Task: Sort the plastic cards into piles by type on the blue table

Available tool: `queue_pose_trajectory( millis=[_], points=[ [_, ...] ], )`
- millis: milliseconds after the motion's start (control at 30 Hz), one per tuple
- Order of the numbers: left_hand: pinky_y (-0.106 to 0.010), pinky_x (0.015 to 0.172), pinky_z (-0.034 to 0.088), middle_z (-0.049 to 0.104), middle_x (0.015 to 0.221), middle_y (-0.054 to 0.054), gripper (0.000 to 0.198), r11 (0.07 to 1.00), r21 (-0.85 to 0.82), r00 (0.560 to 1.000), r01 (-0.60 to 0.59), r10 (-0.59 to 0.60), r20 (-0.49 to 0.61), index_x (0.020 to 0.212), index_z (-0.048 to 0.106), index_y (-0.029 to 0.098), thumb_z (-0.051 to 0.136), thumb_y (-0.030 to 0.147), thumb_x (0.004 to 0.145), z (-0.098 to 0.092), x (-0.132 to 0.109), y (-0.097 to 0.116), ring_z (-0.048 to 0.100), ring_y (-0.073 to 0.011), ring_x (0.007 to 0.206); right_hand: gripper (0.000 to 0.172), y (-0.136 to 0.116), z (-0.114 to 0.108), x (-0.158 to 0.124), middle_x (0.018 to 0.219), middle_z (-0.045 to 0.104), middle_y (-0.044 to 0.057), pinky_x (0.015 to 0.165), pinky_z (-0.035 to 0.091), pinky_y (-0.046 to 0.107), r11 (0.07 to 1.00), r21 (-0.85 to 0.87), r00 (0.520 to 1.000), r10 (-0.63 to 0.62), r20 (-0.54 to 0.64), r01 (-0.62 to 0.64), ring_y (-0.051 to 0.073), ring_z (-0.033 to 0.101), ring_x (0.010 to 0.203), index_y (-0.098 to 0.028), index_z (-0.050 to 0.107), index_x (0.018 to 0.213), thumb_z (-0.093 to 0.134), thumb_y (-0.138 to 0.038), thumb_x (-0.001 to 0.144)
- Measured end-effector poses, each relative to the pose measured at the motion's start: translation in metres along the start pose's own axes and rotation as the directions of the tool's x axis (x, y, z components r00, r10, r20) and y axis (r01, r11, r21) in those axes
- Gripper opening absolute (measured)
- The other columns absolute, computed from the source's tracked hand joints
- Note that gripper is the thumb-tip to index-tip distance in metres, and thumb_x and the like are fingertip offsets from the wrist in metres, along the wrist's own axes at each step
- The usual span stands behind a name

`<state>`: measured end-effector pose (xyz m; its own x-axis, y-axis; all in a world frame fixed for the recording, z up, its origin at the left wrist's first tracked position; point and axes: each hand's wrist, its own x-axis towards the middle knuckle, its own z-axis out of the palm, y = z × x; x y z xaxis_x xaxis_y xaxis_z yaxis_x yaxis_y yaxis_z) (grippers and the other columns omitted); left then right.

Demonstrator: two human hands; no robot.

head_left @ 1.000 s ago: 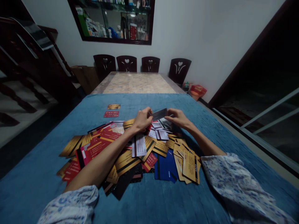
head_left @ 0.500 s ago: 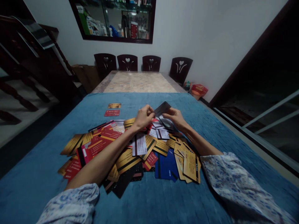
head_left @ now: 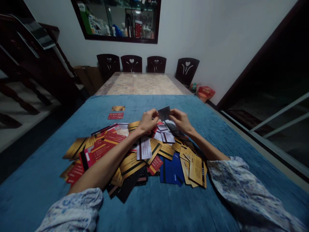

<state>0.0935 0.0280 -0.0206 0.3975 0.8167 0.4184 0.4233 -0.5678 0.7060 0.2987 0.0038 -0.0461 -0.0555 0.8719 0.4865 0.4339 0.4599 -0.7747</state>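
A grey card (head_left: 164,113) is held upright above the far edge of a big heap of cards (head_left: 135,151). My left hand (head_left: 147,120) pinches its left edge and my right hand (head_left: 180,120) pinches its right edge. The heap holds gold, red, black, blue and white cards, spread over a blue cloth (head_left: 154,199). Both forearms lie across the heap and hide part of it. A gold card (head_left: 118,108) and a red card (head_left: 115,116) lie apart on the cloth, to the far left of my hands.
The table's bare marbled top (head_left: 141,85) runs beyond the cloth to several dark chairs (head_left: 131,63) against the wall. A glass cabinet (head_left: 118,19) hangs above them. Stairs (head_left: 24,64) rise on the left; a red bag (head_left: 205,92) sits on the floor at right.
The grey card lay nearly flat between my hands; both hands lifted it and turned it upright, facing me. The heap and the two separate cards stayed put.
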Motion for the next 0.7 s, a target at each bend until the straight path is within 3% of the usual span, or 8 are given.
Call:
queue_pose_trajectory(
  millis=[300,533,700],
  points=[
    [-0.024,0.072,0.05,0.072,0.086,-0.004,0.011,0.999,0.02,0.998,-0.04,0.04,-0.05,0.087,0.065,0.016,0.057,0.011,0.08,-0.0057,-0.0003,0.0044,0.066,-0.015,0.077,0.026,-0.0043,-0.0049,0.0,0.095,0.071,0.009,0.076,0.052,0.034,0.945,-0.293,0.988,-0.154,-0.011,0.144,0.022,0.063,0.083,-0.021,0.073,0.103,0.052,-0.025,0.088],
    [-0.025,0.078,0.051,0.072,0.083,-0.001,0.039,0.992,0.061,0.994,-0.108,0.109,-0.014,0.118,0.064,0.018,0.055,0.006,0.082,-0.0041,-0.0007,-0.0011,0.066,-0.0142,0.076,0.032,-0.0086,-0.0033,-0.0021,0.11,0.074,0.01,0.089,0.051,0.04,0.927,-0.315,0.979,-0.191,0.071,0.203,0.026,0.067,0.097,-0.022,0.071,0.114,0.047,-0.021,0.092],
    [-0.027,0.085,0.052,0.073,0.09,-0.003,0.038,0.98,0.132,0.989,-0.146,0.141,0.051,0.114,0.065,0.017,0.054,0.005,0.081,-0.003,-0.0025,-0.0053,0.067,-0.0162,0.082,0.031,-0.0062,-0.0028,-0.003,0.112,0.072,0.01,0.091,0.05,0.036,0.903,-0.364,0.973,-0.201,0.115,0.23,0.025,0.066,0.101,-0.022,0.068,0.117,0.046,-0.021,0.094]
  ],
)
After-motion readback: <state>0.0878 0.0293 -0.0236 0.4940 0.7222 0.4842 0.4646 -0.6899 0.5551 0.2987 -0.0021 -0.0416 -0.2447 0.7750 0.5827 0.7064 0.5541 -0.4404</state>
